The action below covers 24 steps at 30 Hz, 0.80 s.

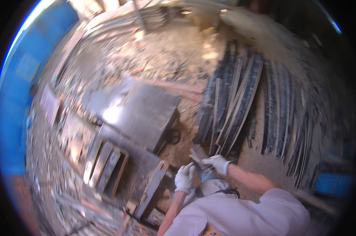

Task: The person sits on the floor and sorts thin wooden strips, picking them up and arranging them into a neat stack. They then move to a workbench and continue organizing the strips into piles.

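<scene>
My left hand [184, 178], in a white glove, is raised in front of my body at the lower middle. Its fingers look curled, but blur hides whether they touch anything. Just right of it, my right hand [217, 164], also gloved in white, is closed on a short piece of wood [198, 154]. This pale, flat piece sticks up and away between the two hands. Its lower end is hidden by the right glove. To the left of my hands stands a metal-topped table [142, 159], with several short wooden boards [104, 167] lying side by side on it.
A broad, shiny metal sheet [146, 108] lies beyond the table. Stacks of long dark-edged strips [237, 98] lie ahead to the right, with more strips [280, 110] beside them. Scraps [158, 59] litter the ground. A blue wall [16, 102] borders the left.
</scene>
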### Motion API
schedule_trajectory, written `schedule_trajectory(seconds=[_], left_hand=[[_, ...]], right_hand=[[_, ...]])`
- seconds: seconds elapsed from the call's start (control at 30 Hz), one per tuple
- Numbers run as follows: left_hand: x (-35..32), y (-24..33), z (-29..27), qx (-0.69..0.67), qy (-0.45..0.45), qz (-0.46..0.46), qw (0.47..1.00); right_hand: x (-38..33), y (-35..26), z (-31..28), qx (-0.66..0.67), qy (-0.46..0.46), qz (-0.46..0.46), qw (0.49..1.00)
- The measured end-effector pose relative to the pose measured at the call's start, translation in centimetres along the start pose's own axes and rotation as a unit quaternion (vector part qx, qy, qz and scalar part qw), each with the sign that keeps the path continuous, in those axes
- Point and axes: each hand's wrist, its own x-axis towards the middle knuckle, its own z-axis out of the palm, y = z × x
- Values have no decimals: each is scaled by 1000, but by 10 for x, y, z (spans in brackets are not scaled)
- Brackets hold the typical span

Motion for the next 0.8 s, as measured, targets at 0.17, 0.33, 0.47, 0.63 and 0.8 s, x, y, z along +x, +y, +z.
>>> schedule_trajectory(seconds=[0.17, 0.33, 0.47, 0.63, 0.8], left_hand=[[-46, -56, -56, 181, 223, -103, 952], [-164, -164, -151, 243, 467, -405, 747], [-178, -204, -232, 143, 453, -577, 664], [-156, -241, -265, 208, 331, -665, 636], [-137, -272, -297, 123, 269, -675, 676]], right_hand=[[115, 5, -418, -3, 233, -68, 970], [158, -132, -568, -217, 342, -220, 887], [203, -70, -441, 150, 241, -111, 952], [196, -27, -189, 133, 25, 52, 989], [113, -83, 33, 36, -149, 94, 984]])
